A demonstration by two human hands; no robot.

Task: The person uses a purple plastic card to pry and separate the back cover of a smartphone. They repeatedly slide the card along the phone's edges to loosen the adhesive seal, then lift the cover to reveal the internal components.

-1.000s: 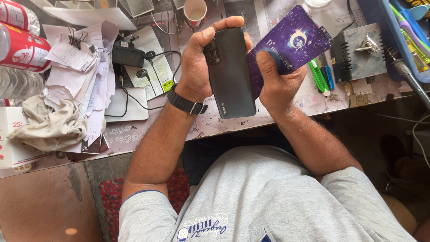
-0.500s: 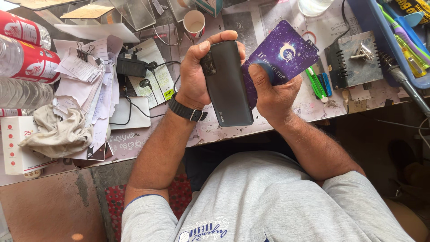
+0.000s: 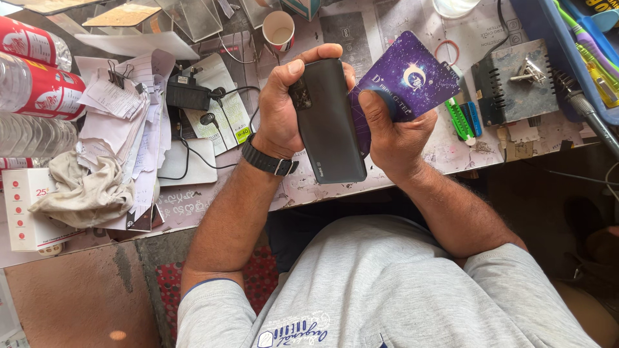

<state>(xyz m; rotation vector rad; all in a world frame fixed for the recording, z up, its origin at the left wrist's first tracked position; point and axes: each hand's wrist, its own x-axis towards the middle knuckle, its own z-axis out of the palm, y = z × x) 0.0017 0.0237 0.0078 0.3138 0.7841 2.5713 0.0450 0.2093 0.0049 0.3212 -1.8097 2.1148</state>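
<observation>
My left hand (image 3: 284, 109) grips a dark grey smartphone (image 3: 330, 122) with its back facing up, thumb over the top edge near the camera block. A black watch sits on that wrist. My right hand (image 3: 390, 132) holds a purple card (image 3: 406, 80) with a moon picture, its edge tucked against the phone's right side. Both hands hover just above the near edge of the cluttered workbench (image 3: 451, 158).
A stack of clipped papers (image 3: 126, 122), a crumpled cloth (image 3: 84, 190), a black charger with cable (image 3: 187, 96) and plastic bottles (image 3: 39, 84) lie left. A paper cup (image 3: 280, 29) stands behind. A grey metal box (image 3: 516, 80), green and blue cutters (image 3: 461, 119) and a blue tray (image 3: 567, 58) sit right.
Both hands with the phone and card have stayed together, shifting slightly in the view as the head moved. The grip looks the same.
</observation>
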